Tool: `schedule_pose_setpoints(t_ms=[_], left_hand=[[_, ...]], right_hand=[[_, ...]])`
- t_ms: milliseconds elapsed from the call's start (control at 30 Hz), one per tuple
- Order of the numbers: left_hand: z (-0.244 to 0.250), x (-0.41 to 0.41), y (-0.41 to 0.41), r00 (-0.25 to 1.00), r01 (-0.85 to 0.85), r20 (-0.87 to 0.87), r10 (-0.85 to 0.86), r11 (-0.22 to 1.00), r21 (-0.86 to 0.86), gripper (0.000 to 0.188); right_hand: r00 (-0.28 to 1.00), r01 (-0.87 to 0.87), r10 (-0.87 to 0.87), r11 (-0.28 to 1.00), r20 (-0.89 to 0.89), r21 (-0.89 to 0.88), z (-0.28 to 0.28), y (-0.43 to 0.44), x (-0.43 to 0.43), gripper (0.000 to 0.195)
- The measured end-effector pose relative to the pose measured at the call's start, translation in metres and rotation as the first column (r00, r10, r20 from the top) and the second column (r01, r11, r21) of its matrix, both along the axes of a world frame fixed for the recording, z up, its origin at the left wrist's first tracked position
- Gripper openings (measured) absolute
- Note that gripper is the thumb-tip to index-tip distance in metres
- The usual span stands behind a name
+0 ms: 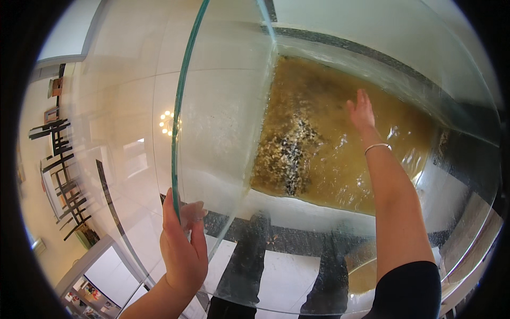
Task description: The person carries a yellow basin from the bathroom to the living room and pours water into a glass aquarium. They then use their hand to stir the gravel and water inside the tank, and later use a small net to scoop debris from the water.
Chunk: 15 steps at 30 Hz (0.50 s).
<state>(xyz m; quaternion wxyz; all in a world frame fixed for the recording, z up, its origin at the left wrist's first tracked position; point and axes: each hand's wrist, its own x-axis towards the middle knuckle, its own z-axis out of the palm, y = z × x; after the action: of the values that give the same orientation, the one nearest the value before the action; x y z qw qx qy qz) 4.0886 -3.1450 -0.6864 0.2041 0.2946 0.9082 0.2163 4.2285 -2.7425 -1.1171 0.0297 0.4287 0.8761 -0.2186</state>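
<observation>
A large glass tank (pixel 185 75) with a green-tinted edge stands before me. My left hand (pixel 185 247) grips its left edge, with the glass between thumb and fingers. Inside, cloudy brown water (pixel 334 167) covers the bottom. Pale and dark gravel (pixel 295 151) shows through on the left side of the water. My right hand (pixel 361 109) reaches into the tank with its fingers extended and nothing in them. It is over or at the water's surface; I cannot tell whether the fingertips are wet. A bracelet (pixel 377 147) circles my right wrist.
Glossy pale floor tiles (pixel 127 95) with dark strips surround the tank. At the left stands a dark shelf unit (pixel 65 179) with objects on it, and below it a grey-framed cabinet (pixel 107 267). My legs (pixel 247 255) show through the near glass.
</observation>
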Motion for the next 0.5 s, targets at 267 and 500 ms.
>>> schedule_pose_setpoints(t_ms=[267,500], left_hand=[[0.005,-0.01,-0.005,0.997,0.077,0.014,-0.076,0.991,-0.112,0.07],[-0.006,-0.015,-0.005,0.988,0.114,-0.101,-0.12,0.992,-0.061,0.065]], right_hand=[[0.995,0.098,-0.094,0.989,0.04,-0.114,-0.013,-0.034,-0.124,0.07],[0.994,0.036,-0.029,0.997,0.101,-0.071,-0.003,-0.038,-0.207,0.066]])
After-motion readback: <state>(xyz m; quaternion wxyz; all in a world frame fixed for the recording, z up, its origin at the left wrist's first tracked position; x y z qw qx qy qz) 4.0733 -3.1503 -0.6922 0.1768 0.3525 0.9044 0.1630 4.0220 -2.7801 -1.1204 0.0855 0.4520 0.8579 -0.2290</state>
